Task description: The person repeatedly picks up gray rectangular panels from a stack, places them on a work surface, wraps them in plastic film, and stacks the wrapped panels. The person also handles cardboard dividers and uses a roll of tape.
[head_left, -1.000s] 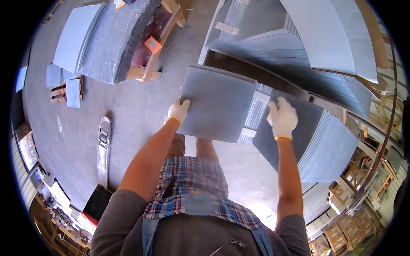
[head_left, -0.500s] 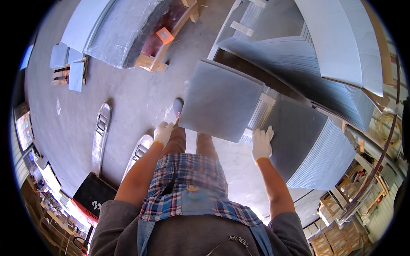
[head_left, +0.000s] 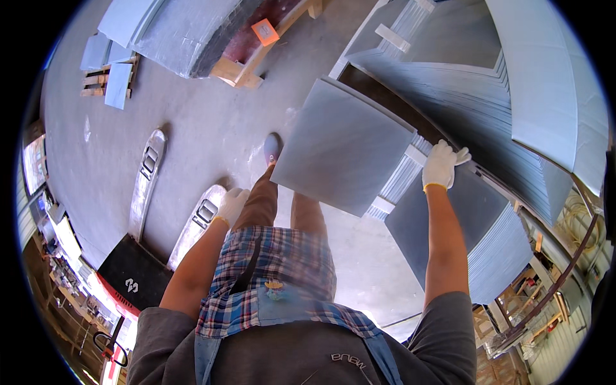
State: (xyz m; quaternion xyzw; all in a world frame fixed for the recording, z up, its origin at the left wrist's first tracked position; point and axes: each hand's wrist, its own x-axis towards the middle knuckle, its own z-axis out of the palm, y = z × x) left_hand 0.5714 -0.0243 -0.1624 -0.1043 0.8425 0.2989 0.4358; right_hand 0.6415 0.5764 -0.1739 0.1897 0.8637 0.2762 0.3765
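Note:
My right hand (head_left: 443,163), in a white knitted glove, is at the far edge of a stack of dark grey flat panels (head_left: 443,221). Its fingers are partly apart, and nothing shows held in them. Beside that stack, to the left, lies another pile topped by a grey square panel (head_left: 346,147). Between the two run light strips (head_left: 401,176) crossed by pale bands. My left hand (head_left: 233,204), gloved too, hangs low by my left thigh, over the near pallet jack fork (head_left: 200,221). It looks loosely open with nothing in it, though slightly blurred.
Tall stacks of folded grey sheets (head_left: 443,90) stand at the far right. A wrapped bundle (head_left: 192,38) rests on a wooden frame at the far left, with an orange label (head_left: 265,31). The second metal fork (head_left: 149,173) lies on the floor by the black-and-red jack body (head_left: 133,274).
My right hand has moved away from me, from the near edge of the strips to the dark stack's far edge. My left hand has shifted slightly left and nearer to me.

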